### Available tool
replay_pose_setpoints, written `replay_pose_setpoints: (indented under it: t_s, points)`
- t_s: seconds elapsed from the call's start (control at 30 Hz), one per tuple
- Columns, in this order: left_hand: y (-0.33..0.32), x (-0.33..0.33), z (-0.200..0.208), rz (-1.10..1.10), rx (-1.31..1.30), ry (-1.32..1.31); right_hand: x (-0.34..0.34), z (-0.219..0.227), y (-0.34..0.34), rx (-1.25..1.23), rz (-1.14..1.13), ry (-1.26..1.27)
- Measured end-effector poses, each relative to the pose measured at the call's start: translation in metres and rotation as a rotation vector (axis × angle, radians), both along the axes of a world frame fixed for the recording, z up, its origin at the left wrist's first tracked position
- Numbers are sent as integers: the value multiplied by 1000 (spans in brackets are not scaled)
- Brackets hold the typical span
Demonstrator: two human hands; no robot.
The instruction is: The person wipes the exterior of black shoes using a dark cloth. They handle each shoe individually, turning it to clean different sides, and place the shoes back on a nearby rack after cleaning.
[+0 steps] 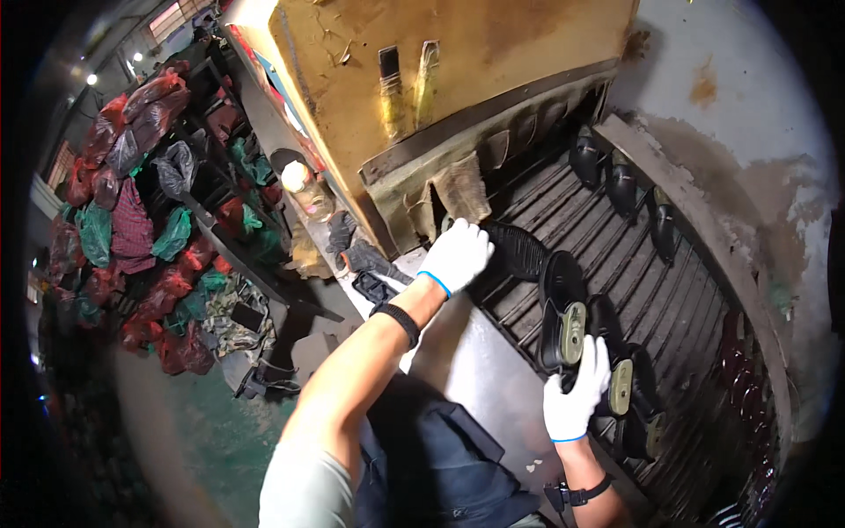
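Note:
My left hand (458, 257), in a white glove with a blue cuff, is closed at the end of a black shoe (515, 253) whose ribbed dark sole faces up. The fingers curl over, and part of the grip is hidden. My right hand (576, 396), gloved the same way, reaches around the heel of a black shoe (553, 330) with an olive-green last (573, 333) in it. Its thumb is on the near side and its fingers lie along the far side. Beside it is another shoe with an olive-green last (620, 387).
Slatted dark rollers (607, 229) carry more black shoes (621, 189) farther off. A yellow-brown machine housing (493, 53) with hanging cloth flaps (459, 189) stands ahead. Two brushes (390, 92) hang on it. A metal ledge (466, 356) is in front of me; bagged goods (132, 202) fill a rack at left.

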State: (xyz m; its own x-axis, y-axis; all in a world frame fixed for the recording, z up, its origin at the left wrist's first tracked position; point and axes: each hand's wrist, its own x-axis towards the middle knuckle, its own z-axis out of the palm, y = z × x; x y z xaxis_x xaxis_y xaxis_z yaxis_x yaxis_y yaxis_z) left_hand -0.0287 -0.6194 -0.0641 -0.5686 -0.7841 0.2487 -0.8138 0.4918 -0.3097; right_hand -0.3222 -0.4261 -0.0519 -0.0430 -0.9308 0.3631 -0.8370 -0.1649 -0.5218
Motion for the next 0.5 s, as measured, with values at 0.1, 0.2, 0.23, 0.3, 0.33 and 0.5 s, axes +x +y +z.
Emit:
replay_pose_setpoints:
  t_s: [0.1,0.2,0.23,0.3,0.33,0.5]
  points:
    - [97,3,35,-9,25,-71,11,-5,14,-63,35,-254]
    - [247,-20,105,191,284,233,23,-9,9,-9,107,-568]
    - [306,-20,117,185,230,237,39,-17,-5,10,166,-665]
    - [406,-38,122,420,845,316,80,-41,-37,206,240,-1057]
    - [395,-43,171,460,1261,258,106,-58,-65,267,295,-1130]
    - [446,1,100,862,184,560,217,-74,-212,455,139,-861]
